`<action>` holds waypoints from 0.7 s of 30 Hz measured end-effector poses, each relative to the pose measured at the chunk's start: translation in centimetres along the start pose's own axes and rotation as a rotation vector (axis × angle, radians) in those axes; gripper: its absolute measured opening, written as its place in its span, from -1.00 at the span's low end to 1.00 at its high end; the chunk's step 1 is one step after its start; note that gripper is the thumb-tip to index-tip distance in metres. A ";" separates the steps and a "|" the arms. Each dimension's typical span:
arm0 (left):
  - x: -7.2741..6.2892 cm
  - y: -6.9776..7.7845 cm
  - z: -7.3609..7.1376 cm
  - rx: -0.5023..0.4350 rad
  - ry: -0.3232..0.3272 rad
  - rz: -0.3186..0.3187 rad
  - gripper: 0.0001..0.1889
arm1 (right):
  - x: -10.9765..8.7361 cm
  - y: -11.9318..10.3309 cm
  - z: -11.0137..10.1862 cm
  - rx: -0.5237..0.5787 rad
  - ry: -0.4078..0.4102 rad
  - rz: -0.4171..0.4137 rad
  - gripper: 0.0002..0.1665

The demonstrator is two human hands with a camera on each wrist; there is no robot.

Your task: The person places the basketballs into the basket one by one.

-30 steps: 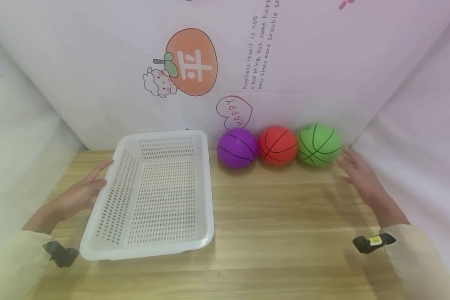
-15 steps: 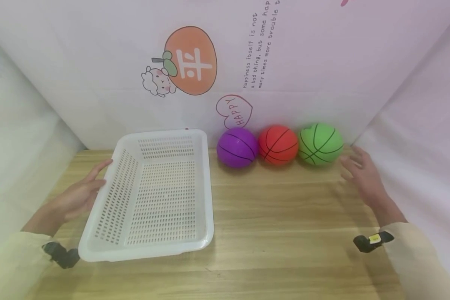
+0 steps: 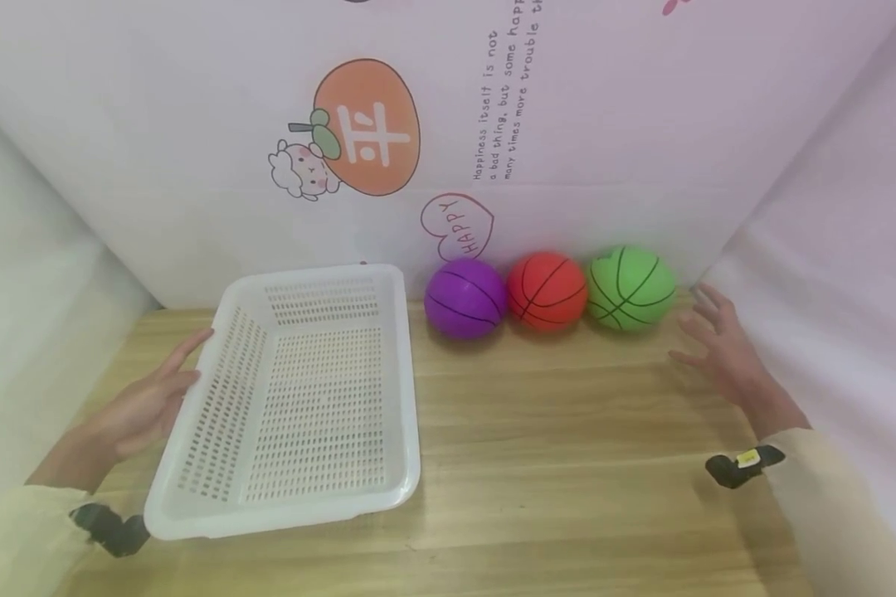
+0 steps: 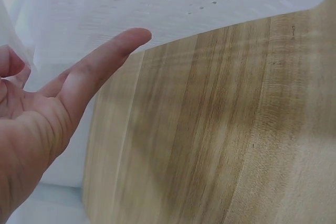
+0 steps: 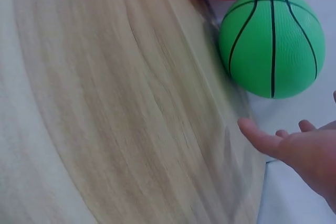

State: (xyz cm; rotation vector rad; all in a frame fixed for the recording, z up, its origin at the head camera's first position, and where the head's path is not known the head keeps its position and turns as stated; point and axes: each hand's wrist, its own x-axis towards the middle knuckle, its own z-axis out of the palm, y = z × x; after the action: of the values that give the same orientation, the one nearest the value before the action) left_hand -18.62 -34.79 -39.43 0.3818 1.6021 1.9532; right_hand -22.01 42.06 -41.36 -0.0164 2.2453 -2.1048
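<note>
A white perforated plastic basket [image 3: 411, 398] stands on the left part of the table with nothing in it. My left hand [image 3: 138, 410] is at its left side, fingers extended, index finger and thumb at the rim; in the left wrist view the thumb [image 4: 102, 64] lies along the basket's outer wall [image 4: 173, 9]. Against the back wall sit a purple ball [image 3: 466, 298], a red ball [image 3: 547, 292] and a green ball [image 3: 631, 288] in a row, all with black basketball lines. To the right of the green ball, apart from it, my right hand [image 3: 724, 352] is spread and holds nothing.
The wooden table [image 3: 552, 464] carries the basket and balls. A white printed cloth [image 3: 582, 124] rises behind them, and white cloth sides [image 3: 851, 249] close in at left and right. Black wrist cameras [image 3: 742, 466] sit on both cuffs.
My right hand has drawn back slightly from the green ball, and its fingers have spread again after bending. The view has shifted a little; basket and balls keep their places.
</note>
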 end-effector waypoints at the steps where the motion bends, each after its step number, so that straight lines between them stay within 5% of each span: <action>1: 0.0 -0.1 0.0 0.002 -0.001 0.003 -0.33 | 0.1 0.0 -0.2 0.019 -0.007 0.001 -0.08; 15: 0.1 -0.1 -0.2 -0.049 -0.001 0.027 -0.32 | 1.5 -0.3 -0.3 0.191 -0.086 -0.002 -0.02; 21: 0.2 -0.5 -0.2 -0.053 0.001 0.018 -0.32 | 2.3 -0.3 -0.5 0.170 -0.077 0.027 0.00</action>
State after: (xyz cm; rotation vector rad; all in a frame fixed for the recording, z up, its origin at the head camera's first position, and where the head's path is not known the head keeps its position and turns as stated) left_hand -18.72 -34.78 -39.94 0.3756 1.5491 2.0051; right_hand -24.37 42.47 -41.17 -0.0582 2.0071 -2.2322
